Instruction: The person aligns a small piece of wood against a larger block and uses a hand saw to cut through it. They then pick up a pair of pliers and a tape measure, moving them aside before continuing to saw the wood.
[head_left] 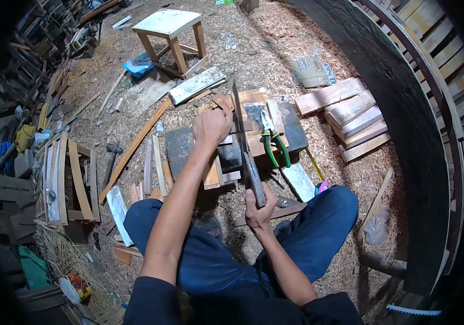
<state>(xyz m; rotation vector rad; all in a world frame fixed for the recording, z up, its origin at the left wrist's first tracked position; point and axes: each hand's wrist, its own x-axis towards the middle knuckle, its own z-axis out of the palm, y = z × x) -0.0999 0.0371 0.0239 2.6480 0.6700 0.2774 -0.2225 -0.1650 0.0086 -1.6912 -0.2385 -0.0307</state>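
A hand saw (243,129) stands edge-on in front of me, its long thin blade pointing away over a low dark work block (180,145). Around its handle end, between my knees, my right hand (261,208) is closed. Just left of the blade, my left hand (212,129) is closed over a small piece of wood (223,101) on the block; its fingertips are partly hidden. Green-handled pliers (276,149) lie on the block to the right of the saw. Several short wood pieces (212,174) rest on and against the block near my left wrist.
A small wooden stool (168,23) stands ahead on the shavings-covered floor. Stacked boards (354,116) lie at right, near a dark curved panel (389,81). At left are a hammer (111,157), a long wood strip (134,151) and a slatted frame (61,179). A pink tape measure (323,187) sits by my right knee.
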